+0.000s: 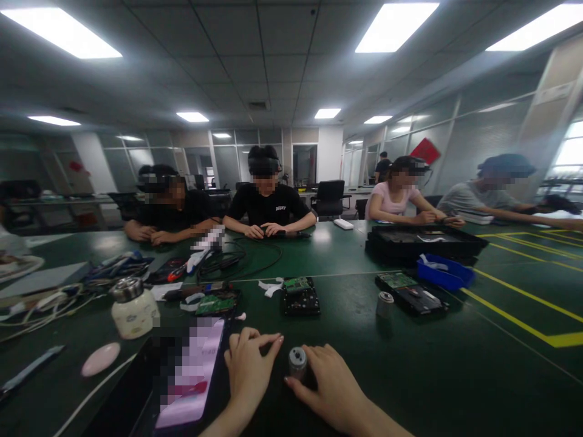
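My left hand (248,370) rests on the green table (410,376) near its front edge, its fingers curled and its fingertips bent toward a small silver cylinder (297,362). My right hand (330,382) lies just right of that cylinder, and its thumb and fingers close around the cylinder's base. The cylinder stands upright between the two hands. A phone (194,373) with a lit screen lies just left of my left hand.
A white jar with a metal lid (133,308), a pink disc (101,359), cables, circuit boards (300,294), a second small cylinder (385,303), a blue bin (444,271) and a black tray (423,241) lie on the table. Several people sit along the far side.
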A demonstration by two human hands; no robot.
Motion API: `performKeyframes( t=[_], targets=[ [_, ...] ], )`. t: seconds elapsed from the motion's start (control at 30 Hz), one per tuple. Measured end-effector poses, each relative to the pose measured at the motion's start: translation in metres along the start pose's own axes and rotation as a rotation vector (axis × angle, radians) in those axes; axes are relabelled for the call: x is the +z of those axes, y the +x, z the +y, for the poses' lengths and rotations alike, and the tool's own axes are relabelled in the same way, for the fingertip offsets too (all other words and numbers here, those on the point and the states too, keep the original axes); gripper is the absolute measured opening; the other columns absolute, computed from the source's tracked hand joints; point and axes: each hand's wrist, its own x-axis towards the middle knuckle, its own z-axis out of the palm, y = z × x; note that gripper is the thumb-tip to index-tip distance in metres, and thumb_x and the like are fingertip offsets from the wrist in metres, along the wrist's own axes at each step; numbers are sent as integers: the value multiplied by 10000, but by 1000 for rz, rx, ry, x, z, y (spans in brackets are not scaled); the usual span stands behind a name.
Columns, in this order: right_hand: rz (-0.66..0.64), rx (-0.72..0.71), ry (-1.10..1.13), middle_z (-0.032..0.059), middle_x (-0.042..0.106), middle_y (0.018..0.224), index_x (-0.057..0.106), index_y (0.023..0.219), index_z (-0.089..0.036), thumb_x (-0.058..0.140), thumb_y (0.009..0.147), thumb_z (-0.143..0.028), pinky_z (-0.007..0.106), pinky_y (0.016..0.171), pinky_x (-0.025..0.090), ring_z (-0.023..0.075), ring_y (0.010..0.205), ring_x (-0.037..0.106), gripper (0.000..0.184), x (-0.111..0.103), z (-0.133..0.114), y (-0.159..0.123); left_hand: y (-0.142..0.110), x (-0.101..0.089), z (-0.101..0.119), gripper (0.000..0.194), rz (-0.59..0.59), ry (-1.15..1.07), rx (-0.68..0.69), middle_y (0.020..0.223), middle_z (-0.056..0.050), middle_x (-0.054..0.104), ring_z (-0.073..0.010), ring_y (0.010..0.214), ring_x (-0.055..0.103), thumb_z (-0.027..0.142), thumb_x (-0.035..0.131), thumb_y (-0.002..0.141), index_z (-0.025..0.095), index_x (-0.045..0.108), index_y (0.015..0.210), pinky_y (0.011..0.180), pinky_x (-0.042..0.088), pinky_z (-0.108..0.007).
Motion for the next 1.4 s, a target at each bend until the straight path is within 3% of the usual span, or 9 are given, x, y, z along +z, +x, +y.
performKeyframes(
  t=[0.13, 0.3, 0.47, 0.7, 0.93, 1.13, 1.23, 1.33, 1.4],
  targets=[
    [-6, 11, 4, 75, 647, 922, 593, 964, -161, 544, 814, -390, 348, 812, 363, 234, 854, 576, 279, 0, 1, 0, -6, -4, 2, 236, 100, -216, 224, 833, -34, 566, -224, 883, 479, 464, 559, 789, 320, 720, 886, 812, 413, -377],
    [-29, -5, 30, 67, 643, 997, 574, 1027, -189, 527, 814, -358, 340, 850, 348, 228, 916, 572, 275, 0, 2, 1, -18, -9, 11, 177, -26, -313, 372, 840, -32, 552, -206, 885, 473, 417, 581, 793, 327, 713, 869, 789, 437, -334],
    [-30, -4, 45, 73, 642, 1022, 565, 1051, -191, 511, 821, -365, 354, 882, 330, 231, 941, 571, 293, 1, 2, 0, -19, -10, 13, 175, -99, -318, 365, 880, -35, 548, -210, 920, 463, 406, 566, 807, 307, 703, 852, 831, 424, -354],
    [-28, -6, 26, 61, 649, 949, 573, 995, -193, 518, 819, -375, 343, 834, 358, 226, 880, 582, 259, 1, 2, 1, -19, -10, 12, 155, -31, -318, 352, 863, -35, 555, -218, 920, 463, 374, 571, 801, 272, 686, 817, 838, 414, -372],
    [-27, 21, 42, 94, 624, 1094, 541, 1121, -185, 517, 813, -371, 399, 956, 292, 252, 1017, 551, 361, 6, 6, 0, -17, -9, 13, 162, -95, -317, 323, 870, -43, 551, -227, 939, 466, 386, 584, 787, 262, 687, 784, 867, 414, -392],
    [-36, 12, 59, 60, 642, 997, 559, 1027, -202, 504, 816, -353, 379, 934, 304, 220, 932, 572, 265, 4, 5, -1, -18, -15, 14, 308, -197, -388, 369, 1140, -50, 504, -239, 1087, 417, 387, 574, 791, 327, 615, 1091, 960, 370, -413],
    [-22, -8, 51, 47, 639, 990, 548, 1042, -205, 516, 817, -336, 358, 907, 318, 211, 917, 571, 263, 3, 4, 0, -17, -16, 11, 230, -235, -439, 371, 1146, -47, 505, -249, 1104, 406, 416, 553, 802, 318, 670, 974, 970, 355, -425],
    [-12, -13, 19, 46, 639, 948, 564, 984, -203, 522, 829, -369, 328, 810, 361, 212, 862, 572, 230, 3, 3, 2, -15, -14, 7, 311, -133, -530, 279, 1033, -65, 549, -245, 1047, 448, 423, 450, 855, 239, 683, 758, 942, 369, -436],
    [-8, -13, 9, 46, 639, 920, 569, 948, -200, 525, 833, -390, 320, 767, 369, 213, 829, 570, 226, 2, 2, 3, -13, -13, 6, 341, -73, -574, 218, 989, -69, 565, -239, 1017, 469, 417, 418, 868, 217, 661, 738, 914, 392, -434]
  ],
)
